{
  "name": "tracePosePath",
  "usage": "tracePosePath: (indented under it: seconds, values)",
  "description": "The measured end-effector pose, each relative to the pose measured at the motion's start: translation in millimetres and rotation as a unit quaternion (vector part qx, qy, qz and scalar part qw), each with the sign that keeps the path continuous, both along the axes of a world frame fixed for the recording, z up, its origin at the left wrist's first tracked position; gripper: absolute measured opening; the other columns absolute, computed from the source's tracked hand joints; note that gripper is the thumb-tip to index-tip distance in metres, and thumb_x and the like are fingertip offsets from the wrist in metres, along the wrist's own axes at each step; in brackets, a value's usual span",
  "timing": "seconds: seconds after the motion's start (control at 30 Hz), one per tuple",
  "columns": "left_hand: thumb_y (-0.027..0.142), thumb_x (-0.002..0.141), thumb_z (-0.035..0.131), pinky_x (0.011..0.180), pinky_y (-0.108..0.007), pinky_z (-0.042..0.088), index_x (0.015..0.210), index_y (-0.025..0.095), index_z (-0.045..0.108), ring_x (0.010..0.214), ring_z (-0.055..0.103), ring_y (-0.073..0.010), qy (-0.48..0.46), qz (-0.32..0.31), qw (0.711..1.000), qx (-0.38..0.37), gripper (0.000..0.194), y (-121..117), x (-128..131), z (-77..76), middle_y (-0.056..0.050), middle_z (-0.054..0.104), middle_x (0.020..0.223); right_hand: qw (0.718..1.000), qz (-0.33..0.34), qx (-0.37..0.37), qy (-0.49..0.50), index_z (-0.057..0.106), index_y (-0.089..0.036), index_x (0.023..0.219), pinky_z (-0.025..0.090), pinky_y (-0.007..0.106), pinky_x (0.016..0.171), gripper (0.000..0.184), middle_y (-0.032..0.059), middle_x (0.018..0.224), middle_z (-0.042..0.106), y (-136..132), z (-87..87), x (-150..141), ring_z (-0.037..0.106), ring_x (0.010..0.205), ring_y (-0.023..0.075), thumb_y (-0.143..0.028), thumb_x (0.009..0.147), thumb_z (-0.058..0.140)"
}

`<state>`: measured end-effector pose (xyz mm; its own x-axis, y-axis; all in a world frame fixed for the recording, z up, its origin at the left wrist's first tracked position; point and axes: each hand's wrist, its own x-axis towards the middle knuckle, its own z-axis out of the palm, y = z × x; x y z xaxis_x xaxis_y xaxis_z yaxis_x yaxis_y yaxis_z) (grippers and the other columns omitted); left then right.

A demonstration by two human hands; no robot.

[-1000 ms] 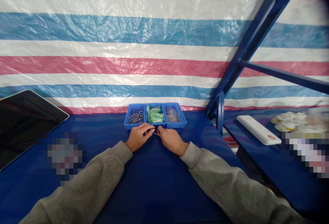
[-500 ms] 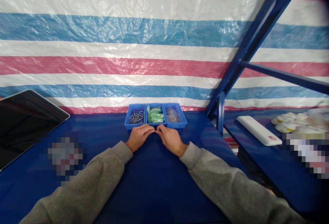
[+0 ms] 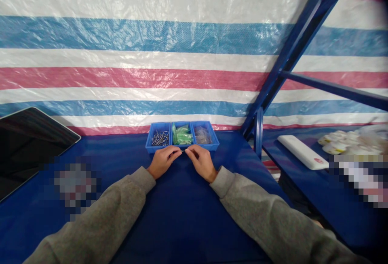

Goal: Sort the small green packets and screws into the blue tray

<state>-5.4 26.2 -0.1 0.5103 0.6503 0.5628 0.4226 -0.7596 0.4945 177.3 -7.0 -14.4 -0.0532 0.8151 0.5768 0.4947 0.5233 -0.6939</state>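
Observation:
My left hand (image 3: pixel 163 160) and my right hand (image 3: pixel 201 160) meet just in front of three joined blue bins. Between their pinched fingertips runs a thin, shiny metal piece (image 3: pixel 182 151), one end in each hand; it is too small to name surely. In the left bin (image 3: pixel 148 143) lie many loose screw-like metal pieces (image 3: pixel 160 138). Green plastic packets (image 3: pixel 182 135) fill the middle bin. Clear, brownish plastic bags or small parts (image 3: pixel 202 135) lie in the right bin (image 3: pixel 216 139).
A dark-screened tablet or monitor (image 3: pixel 30 151) rests on the blue table (image 3: pixel 182 215) at the left, near a blurred-out item (image 3: pixel 75 185). Blue metal framing (image 3: pixel 273 78) stands at the right. Beyond it, another table bears a white oblong box (image 3: pixel 303 151) and white rounded items (image 3: pixel 342 142).
My fingertips have drawn slightly apart, so the thin metal piece between them now shows. The whole view has shifted a little; the bins stay in place.

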Motion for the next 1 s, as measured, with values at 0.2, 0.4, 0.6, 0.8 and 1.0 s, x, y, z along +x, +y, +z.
tracePosePath:
  seconds: [0.2,0.4,0.6,0.8,1.0]
  values:
    - [0.030,0.090,0.050,0.067,-0.022,0.049,0.093,0.016,0.064,0.066,0.061,-0.0109,0.003,-0.007,1.000,0.016,0.020,0.0,-0.4,-1.0,-0.005,0.068,0.086,1.000,0.013,0.001,-0.006,0.061,-0.018,0.073,0.043,0.025,0.065,0.033,0.0022,0.070,0.061,-1.2,2.6,0.1,0.056,0.065,0.0146,-0.037,0.093,0.042]
    - [0.027,0.090,0.049,0.068,-0.022,0.049,0.095,0.016,0.064,0.071,0.062,-0.0120,0.013,-0.011,1.000,0.026,0.019,0.4,-1.0,-1.6,-0.005,0.068,0.087,1.000,0.017,0.008,-0.004,0.061,-0.018,0.071,0.042,0.025,0.066,0.034,0.0016,0.069,0.061,-1.8,2.2,-0.4,0.056,0.065,0.0140,-0.036,0.093,0.042]
    - [0.027,0.090,0.049,0.068,-0.022,0.050,0.095,0.016,0.063,0.071,0.062,-0.0116,0.016,-0.007,0.999,0.032,0.019,0.8,-1.3,-2.5,-0.005,0.068,0.088,1.000,0.029,0.008,0.007,0.062,-0.018,0.073,0.041,0.024,0.065,0.032,0.0015,0.068,0.060,-0.8,1.5,-0.9,0.056,0.064,0.0137,-0.034,0.093,0.043]
    - [0.026,0.090,0.049,0.067,-0.021,0.049,0.094,0.015,0.063,0.070,0.062,-0.0114,0.019,-0.001,0.999,0.036,0.018,-0.2,-1.4,-0.7,-0.004,0.068,0.085,0.999,0.015,-0.013,0.026,0.062,-0.018,0.093,0.043,0.025,0.065,0.024,0.0018,0.075,0.063,-1.9,-0.3,-1.1,0.057,0.065,0.0146,-0.036,0.091,0.046]
    - [0.026,0.091,0.048,0.066,-0.021,0.048,0.091,0.015,0.063,0.068,0.062,-0.0112,0.025,0.005,0.999,0.030,0.019,-0.3,-2.0,-0.3,-0.004,0.067,0.079,1.000,0.024,0.004,0.020,0.062,-0.018,0.088,0.044,0.025,0.067,0.023,0.0027,0.078,0.065,-2.9,-0.6,-1.3,0.059,0.069,0.0149,-0.034,0.091,0.046]
